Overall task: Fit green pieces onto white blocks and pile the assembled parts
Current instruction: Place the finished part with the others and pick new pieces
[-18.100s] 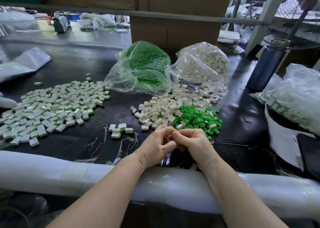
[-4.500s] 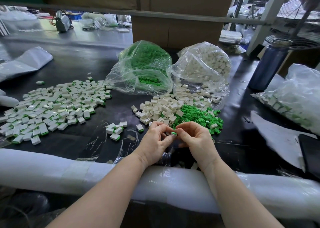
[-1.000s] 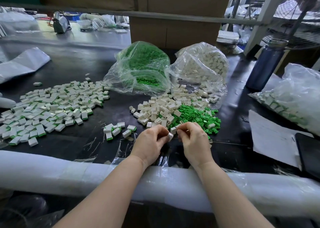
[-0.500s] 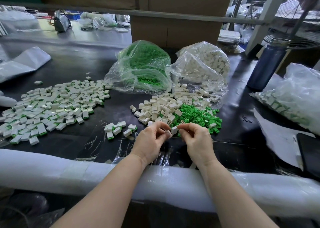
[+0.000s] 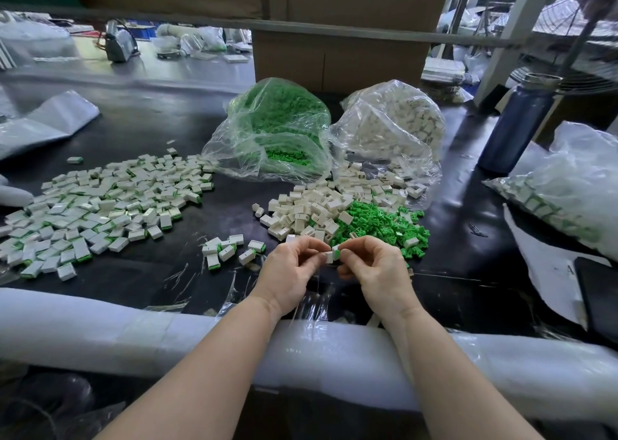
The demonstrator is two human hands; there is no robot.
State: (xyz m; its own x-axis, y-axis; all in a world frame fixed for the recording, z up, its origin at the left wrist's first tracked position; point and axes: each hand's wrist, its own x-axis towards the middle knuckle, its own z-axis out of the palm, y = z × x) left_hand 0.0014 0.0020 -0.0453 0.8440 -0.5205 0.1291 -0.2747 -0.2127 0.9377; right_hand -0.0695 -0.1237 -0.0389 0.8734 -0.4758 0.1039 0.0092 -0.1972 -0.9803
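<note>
Both hands meet above the near edge of the black counter (image 5: 140, 128): the left hand (image 5: 289, 272) pinches a white block (image 5: 329, 256) between thumb and fingertips, and the right hand (image 5: 376, 269) pinches the green piece (image 5: 337, 251) at that block's right end, the other fingers of both curled in. Just beyond the hands lies a loose heap of white blocks (image 5: 314, 209), with a heap of green pieces (image 5: 381, 222) touching it on the right. Left of the hands sits a small cluster of assembled parts (image 5: 227, 250), and farther left a wide pile of assembled parts (image 5: 100, 205). Behind the white heap stand a clear bag of green pieces (image 5: 277, 128) and a clear bag of white blocks (image 5: 394, 125), side by side. A dark blue bottle (image 5: 516, 125) stands to the right of the bags.
</note>
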